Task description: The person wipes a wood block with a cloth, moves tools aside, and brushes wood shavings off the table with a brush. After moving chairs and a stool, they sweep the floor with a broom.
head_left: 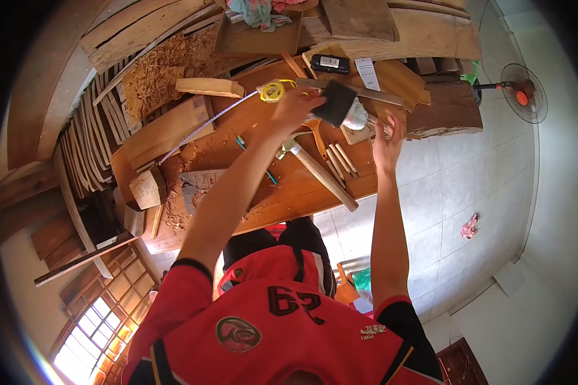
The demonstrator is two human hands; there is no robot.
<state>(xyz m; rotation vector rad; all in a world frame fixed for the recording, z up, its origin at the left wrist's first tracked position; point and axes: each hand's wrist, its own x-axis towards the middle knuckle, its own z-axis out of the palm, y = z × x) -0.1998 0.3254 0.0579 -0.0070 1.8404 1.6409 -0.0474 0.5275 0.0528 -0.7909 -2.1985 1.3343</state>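
A flat black block point(335, 104) is held up over the back right of the wooden table by my left hand point(295, 108), whose fingers grip its left edge. Just right of the block is a white crumpled bundle point(356, 117). Beside that bundle, my right hand point(388, 142) has its fingers raised and apart, with nothing seen in them. A hammer point(321, 173) lies below the hands, near an orange-handled brush point(317, 133) and several short wooden sticks point(341, 158). A yellow tape measure point(272, 91) lies left of my left hand.
Wood shavings point(157, 70) and planks line the back left. A black case point(329, 63) and a white tag point(367, 74) lie behind the hands. A carved wooden block point(199, 186) is at the left, and a fan point(523, 93) stands far right.
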